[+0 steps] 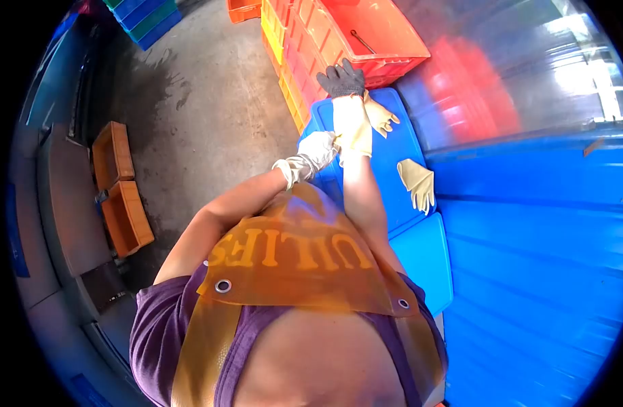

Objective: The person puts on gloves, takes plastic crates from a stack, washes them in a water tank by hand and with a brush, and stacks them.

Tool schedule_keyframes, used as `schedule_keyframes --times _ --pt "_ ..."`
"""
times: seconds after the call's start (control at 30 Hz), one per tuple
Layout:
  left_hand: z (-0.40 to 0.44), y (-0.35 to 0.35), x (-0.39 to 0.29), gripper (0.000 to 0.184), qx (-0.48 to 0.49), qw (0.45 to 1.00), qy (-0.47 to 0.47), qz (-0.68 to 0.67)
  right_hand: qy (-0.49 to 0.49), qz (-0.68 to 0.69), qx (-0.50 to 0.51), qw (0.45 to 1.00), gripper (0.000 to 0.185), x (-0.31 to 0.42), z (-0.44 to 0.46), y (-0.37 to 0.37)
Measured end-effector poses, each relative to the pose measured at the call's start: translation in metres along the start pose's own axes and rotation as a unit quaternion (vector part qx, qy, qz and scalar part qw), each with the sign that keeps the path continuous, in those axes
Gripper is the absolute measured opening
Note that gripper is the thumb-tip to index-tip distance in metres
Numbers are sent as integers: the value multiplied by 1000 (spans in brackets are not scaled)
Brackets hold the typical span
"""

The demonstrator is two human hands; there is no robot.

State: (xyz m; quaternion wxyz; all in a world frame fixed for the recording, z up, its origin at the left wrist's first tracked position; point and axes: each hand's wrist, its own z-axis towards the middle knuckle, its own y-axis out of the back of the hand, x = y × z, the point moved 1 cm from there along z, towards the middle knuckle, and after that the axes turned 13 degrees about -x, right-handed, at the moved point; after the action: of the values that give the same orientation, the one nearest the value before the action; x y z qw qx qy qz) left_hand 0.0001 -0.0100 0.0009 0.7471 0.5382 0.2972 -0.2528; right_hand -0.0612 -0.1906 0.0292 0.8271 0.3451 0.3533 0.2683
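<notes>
My left hand [315, 153], in a whitish glove, is closed at the edge of a cream sleeve-like cuff [352, 127] around my right wrist. My right hand [343, 79] wears a dark grey knit glove, its fingers spread in front of the red crate. Beside that wrist a cream glove [382, 117] shows over the blue lid [393, 163]; whether it joins the cuff, I cannot tell. Another pale glove [417, 184] lies further right on the lid, fingers toward me. An orange-brown apron [291, 251] covers my front.
Stacked red crates [386, 64] stand ahead, a thin dark rod [362, 41] in the top one. A lighter blue lid [423, 264] is nearer me. Blue corrugated wall [529, 271] borders the right. Orange crates [126, 217] stand left on the concrete floor [203, 102].
</notes>
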Motion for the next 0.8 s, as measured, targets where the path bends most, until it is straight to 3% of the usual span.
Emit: schedule_keyframes --times 0.03,0.1,0.13,0.17,0.2,0.23,0.3,0.33,0.4,0.43,0.47,0.5,0.57,0.63,0.7,0.73,0.8 --pt "0 -3 3 38 29 998 -62 18 -20 17 -2 1000 40 -1 -5 -1" --pt "15 -3 -16 36 46 989 -136 21 -165 119 -23 979 43 -6 -21 -3" --pt "12 42 -22 39 208 975 -60 -50 -309 289 -46 905 44 5 -34 -17" --pt "7 59 -30 42 355 925 23 -135 -462 523 -104 709 46 10 -44 -17" --pt "-4 48 -26 43 392 907 9 -155 -565 646 -172 483 47 19 -65 -28" --pt "-16 44 -29 43 401 901 17 -163 -617 677 -210 341 49 29 -85 -30" --pt "-19 42 -29 43 438 887 -70 -130 -656 691 -198 230 52 35 -104 -35" --pt "-17 41 -27 35 481 857 -99 -153 -666 698 -179 190 54 35 -109 -37" --pt "-24 39 -38 29 525 835 -122 -113 -680 705 -176 95 63 43 -120 -34" --pt "-29 40 -44 23 566 809 -140 -76 -690 704 -167 -2 72 49 -121 -22" --pt "-30 48 -45 13 339 775 -515 -135 -689 711 -130 -46 81 48 -120 -12" --pt "-33 43 -41 13 344 774 -514 -136 -690 709 -133 -50 81 50 -118 0" --pt "-38 26 -36 8 351 765 -509 -182 -692 676 -168 -189 78 48 -117 17" --pt "-39 28 -44 11 357 759 -528 -128 -680 680 -188 -200 78 42 -123 20" --pt "-39 28 -47 11 318 755 -556 -140 -754 591 -264 -113 77 30 -132 10" --pt "-38 28 -50 11 322 751 -558 -143 -763 558 -298 -133 77 26 -139 6" --pt "-39 28 -57 13 515 769 -352 -138 -744 579 -317 -108 77 26 -154 11"
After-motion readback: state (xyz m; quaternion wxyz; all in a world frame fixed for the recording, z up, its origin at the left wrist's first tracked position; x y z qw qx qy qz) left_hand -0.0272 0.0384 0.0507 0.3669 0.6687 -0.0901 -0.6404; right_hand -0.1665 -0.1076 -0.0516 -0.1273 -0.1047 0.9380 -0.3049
